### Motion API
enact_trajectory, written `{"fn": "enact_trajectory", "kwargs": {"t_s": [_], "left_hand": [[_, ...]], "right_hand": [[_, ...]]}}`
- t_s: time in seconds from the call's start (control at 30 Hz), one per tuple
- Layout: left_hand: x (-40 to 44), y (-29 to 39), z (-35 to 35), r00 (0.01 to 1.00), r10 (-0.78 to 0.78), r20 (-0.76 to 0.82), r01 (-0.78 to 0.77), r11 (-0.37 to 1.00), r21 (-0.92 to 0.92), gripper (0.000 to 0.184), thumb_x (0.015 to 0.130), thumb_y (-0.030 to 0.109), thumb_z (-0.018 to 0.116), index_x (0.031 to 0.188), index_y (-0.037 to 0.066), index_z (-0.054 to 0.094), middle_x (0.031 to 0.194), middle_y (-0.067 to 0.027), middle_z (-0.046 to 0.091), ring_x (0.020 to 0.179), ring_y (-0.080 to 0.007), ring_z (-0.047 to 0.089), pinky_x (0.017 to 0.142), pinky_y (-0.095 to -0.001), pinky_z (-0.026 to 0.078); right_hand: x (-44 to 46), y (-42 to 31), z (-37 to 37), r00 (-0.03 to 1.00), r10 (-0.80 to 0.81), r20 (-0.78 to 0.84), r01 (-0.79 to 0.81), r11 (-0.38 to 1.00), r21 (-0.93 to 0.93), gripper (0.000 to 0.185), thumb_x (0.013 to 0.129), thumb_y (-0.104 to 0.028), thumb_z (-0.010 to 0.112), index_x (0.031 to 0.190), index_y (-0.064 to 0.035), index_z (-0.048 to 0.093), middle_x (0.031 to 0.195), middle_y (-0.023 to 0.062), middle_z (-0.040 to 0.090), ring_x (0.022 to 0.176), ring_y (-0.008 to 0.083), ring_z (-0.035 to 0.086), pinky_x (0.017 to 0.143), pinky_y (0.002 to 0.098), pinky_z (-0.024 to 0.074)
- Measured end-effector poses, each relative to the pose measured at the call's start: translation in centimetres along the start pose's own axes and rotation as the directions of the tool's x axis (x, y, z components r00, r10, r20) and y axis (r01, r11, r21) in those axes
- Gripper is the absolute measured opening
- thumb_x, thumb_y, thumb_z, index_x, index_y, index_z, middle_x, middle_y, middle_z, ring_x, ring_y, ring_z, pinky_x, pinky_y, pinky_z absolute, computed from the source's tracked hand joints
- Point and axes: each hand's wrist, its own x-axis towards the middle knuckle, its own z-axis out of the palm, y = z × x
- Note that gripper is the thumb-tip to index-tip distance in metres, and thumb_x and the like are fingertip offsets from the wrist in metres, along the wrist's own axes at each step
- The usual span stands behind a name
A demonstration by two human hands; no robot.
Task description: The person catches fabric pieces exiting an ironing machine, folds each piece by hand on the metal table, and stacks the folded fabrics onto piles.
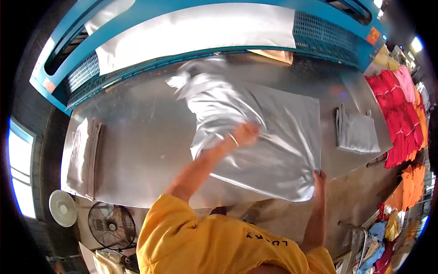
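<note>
A shiny silver-grey satin-like cloth (287, 118) lies across the metal table (141, 128), flat on its right side and bunched in creases toward the far left. My left hand (247, 133), slightly blurred, is closed on the cloth near its middle, where folds gather around the fingers. A thin band circles that wrist. At the near right corner my right hand (320, 177) pinches the cloth's edge, drawing creases toward it. The corner hangs slightly past the table's front edge.
Behind the table stands a blue machine (328, 50) with white fabric (196, 32) across it. Folded silvery cloths lie at the table's left (82, 157) and right (358, 132) ends. Two fans (112, 223) stand front left. Red bundles (394, 114) and orange cloths hang at right.
</note>
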Motion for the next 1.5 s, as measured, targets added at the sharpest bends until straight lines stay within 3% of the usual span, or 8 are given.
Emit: {"fn": "enact_trajectory", "kwargs": {"t_s": [0.07, 0.2, 0.33, 0.53, 0.67, 0.8, 1.2, 1.5], "left_hand": [[-2.0, 7.4, 4.2, 0.901, -0.066, 0.429, 0.119, 0.988, -0.097, 0.027, 0.073, 0.027, 0.056, 0.093, 0.008, 0.059, 0.085, -0.0175, 0.060, 0.081, -0.0357, 0.058, 0.071, -0.0439, 0.048], [-8.1, 16.6, 2.8, 0.969, -0.175, 0.172, 0.233, 0.878, -0.418, 0.078, 0.071, 0.047, 0.063, 0.131, 0.007, 0.034, 0.122, -0.0201, 0.042, 0.110, -0.0370, 0.044, 0.092, -0.0431, 0.037], [-9.5, 21.9, 3.5, 0.910, -0.368, 0.192, 0.413, 0.852, -0.321, 0.108, 0.061, 0.056, 0.069, 0.137, 0.003, 0.013, 0.124, -0.0236, 0.040, 0.114, -0.0404, 0.040, 0.097, -0.0453, 0.031], [-13.6, 16.9, 3.6, 0.260, -0.808, 0.529, 0.703, -0.217, -0.677, 0.038, 0.074, 0.014, 0.065, 0.110, 0.004, 0.054, 0.096, -0.0151, 0.063, 0.080, -0.0231, 0.061, 0.063, -0.0330, 0.046], [-26.1, 10.7, -1.6, 0.198, -0.952, 0.236, 0.530, -0.098, -0.842, 0.034, 0.083, 0.024, 0.056, 0.110, 0.004, 0.052, 0.092, -0.0043, 0.057, 0.075, -0.0136, 0.053, 0.059, -0.0273, 0.041], [-30.5, 6.9, -7.8, -0.066, -0.997, 0.029, 0.375, -0.052, -0.926, 0.056, 0.084, 0.045, 0.051, 0.126, 0.009, 0.043, 0.122, -0.0054, 0.044, 0.106, -0.0189, 0.044, 0.088, -0.0351, 0.037], [-13.4, 14.1, 1.9, 0.542, -0.375, 0.752, 0.810, -0.007, -0.587, 0.047, 0.079, 0.035, 0.053, 0.113, 0.002, 0.052, 0.111, -0.0104, 0.052, 0.096, -0.0251, 0.053, 0.081, -0.0379, 0.044], [-0.7, 48.8, 12.6, 0.848, 0.382, 0.367, 0.266, 0.291, -0.919, 0.024, 0.076, 0.011, 0.057, 0.093, -0.005, 0.060, 0.096, -0.0084, 0.059, 0.089, -0.0209, 0.055, 0.080, -0.0332, 0.046]], "right_hand": [[-5.5, -8.1, 2.7, 0.990, -0.006, -0.141, 0.049, 0.951, 0.305, 0.041, 0.078, -0.020, 0.061, 0.111, 0.0010, 0.053, 0.108, 0.0101, 0.055, 0.096, 0.0206, 0.052, 0.083, 0.0318, 0.0410], [-8.0, -13.9, 3.4, 0.913, 0.241, -0.329, -0.003, 0.811, 0.585, 0.038, 0.076, -0.020, 0.061, 0.109, -0.0019, 0.056, 0.105, 0.0077, 0.056, 0.097, 0.0172, 0.051, 0.084, 0.0302, 0.0396], [-5.3, -21.2, 10.0, 0.963, -0.205, -0.174, 0.261, 0.869, 0.420, 0.034, 0.079, -0.020, 0.060, 0.108, -0.0022, 0.058, 0.086, -0.0004, 0.057, 0.080, 0.0107, 0.051, 0.076, 0.0269, 0.0396], [-7.2, -26.1, 22.8, 0.544, -0.377, 0.750, 0.236, 0.926, 0.294, 0.042, 0.088, -0.029, 0.054, 0.125, -0.0091, 0.046, 0.108, 0.0045, 0.056, 0.091, 0.0103, 0.053, 0.083, 0.0270, 0.0417], [0.4, -21.3, 21.5, 0.880, -0.444, 0.169, 0.459, 0.887, -0.057, 0.045, 0.083, -0.037, 0.059, 0.114, -0.0052, 0.054, 0.103, 0.0123, 0.060, 0.095, 0.0195, 0.057, 0.082, 0.0296, 0.0448], [2.5, -21.2, 21.7, 0.888, -0.343, 0.307, 0.316, 0.939, 0.136, 0.035, 0.079, -0.035, 0.060, 0.097, -0.0052, 0.059, 0.098, 0.0118, 0.061, 0.091, 0.0209, 0.057, 0.078, 0.0348, 0.0445], [-18.3, -4.0, 9.0, 0.945, 0.159, -0.287, -0.061, 0.944, 0.325, 0.028, 0.069, -0.024, 0.065, 0.085, -0.0014, 0.063, 0.070, 0.0058, 0.061, 0.065, 0.0141, 0.056, 0.060, 0.0324, 0.0454], [-48.5, -3.4, -34.3, 0.414, 0.060, -0.909, 0.020, 0.997, 0.075, 0.016, 0.074, -0.012, 0.061, 0.088, -0.0063, 0.068, 0.084, 0.0068, 0.065, 0.075, 0.0130, 0.058, 0.066, 0.0275, 0.0445]]}}
